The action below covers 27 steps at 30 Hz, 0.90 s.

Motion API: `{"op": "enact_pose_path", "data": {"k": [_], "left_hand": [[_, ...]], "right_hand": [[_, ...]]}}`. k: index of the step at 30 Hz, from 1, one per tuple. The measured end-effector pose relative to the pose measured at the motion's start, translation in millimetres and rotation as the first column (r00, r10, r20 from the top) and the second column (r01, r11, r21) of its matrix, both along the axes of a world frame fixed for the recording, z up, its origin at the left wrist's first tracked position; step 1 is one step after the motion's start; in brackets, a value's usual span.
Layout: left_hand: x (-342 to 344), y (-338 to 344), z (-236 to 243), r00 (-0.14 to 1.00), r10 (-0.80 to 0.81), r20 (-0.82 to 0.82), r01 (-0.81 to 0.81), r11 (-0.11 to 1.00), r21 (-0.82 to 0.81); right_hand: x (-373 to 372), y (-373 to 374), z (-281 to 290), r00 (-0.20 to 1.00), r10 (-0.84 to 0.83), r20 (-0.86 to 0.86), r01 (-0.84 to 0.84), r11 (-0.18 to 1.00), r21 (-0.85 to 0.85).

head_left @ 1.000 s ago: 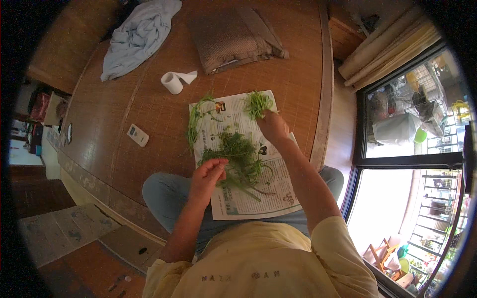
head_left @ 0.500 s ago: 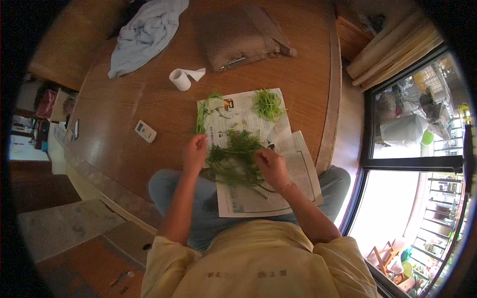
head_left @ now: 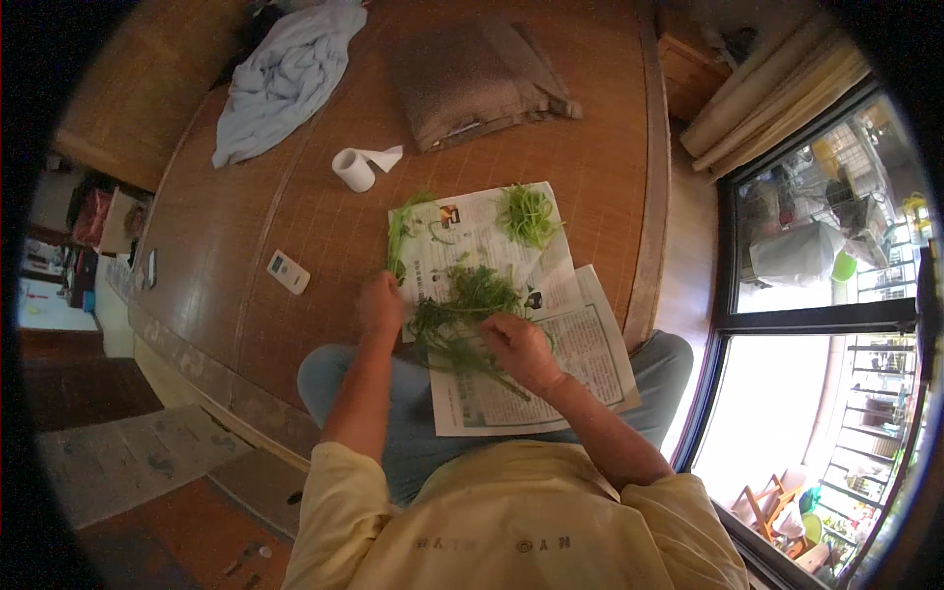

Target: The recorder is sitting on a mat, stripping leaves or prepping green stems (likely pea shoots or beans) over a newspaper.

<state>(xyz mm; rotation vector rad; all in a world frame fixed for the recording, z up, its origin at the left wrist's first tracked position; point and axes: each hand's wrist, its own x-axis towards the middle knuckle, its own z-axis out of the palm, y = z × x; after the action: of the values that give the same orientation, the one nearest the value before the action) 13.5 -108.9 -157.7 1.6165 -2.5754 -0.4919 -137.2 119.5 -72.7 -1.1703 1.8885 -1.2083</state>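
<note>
Left hand [head_left: 382, 303] is overlapping the left edge of the newspaper [head_left: 588, 369] at centre; curled right hand [head_left: 519, 346] is hanging over greens [head_left: 484, 289]; either grip, cannot tell. Open mat [head_left: 221, 251] is extending toward frame left.

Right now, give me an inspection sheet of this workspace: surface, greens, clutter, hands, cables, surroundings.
Surface: brown platform; printed newspaper spread over its edge and the lap.
Greens: dark leafy pile mid-sheet; pale green heap upper right; long stems along the left edge.
Clutter: white paper roll, white remote, brown cushion, pale blue cloth.
Hands: left hand by the long stems, right hand at the leafy pile; grips unclear.
Cables: nothing seen.
Surroundings: window and beige curtain at right.
</note>
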Motion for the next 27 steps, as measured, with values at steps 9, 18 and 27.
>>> {"op": "enact_pose_path", "data": {"k": [9,18,27], "left_hand": [[19.2,29.3,44.6,0.739,0.190,-0.646,0.036,0.947,0.319],[5.8,114.8,113.9,0.448,0.704,-0.551,0.409,0.387,0.826],[-2.4,136.4,125.6,0.487,0.708,-0.511,0.452,0.296,0.841]], "right_hand": [[-1.8,-7.0,-1.9,0.999,-0.029,0.038,0.030,0.999,-0.024],[-5.5,-12.1,24.5,0.837,-0.055,0.544,0.136,0.984,-0.110],[-14.0,-4.7,27.0,0.707,-0.011,0.707,0.187,0.967,-0.172]]}}
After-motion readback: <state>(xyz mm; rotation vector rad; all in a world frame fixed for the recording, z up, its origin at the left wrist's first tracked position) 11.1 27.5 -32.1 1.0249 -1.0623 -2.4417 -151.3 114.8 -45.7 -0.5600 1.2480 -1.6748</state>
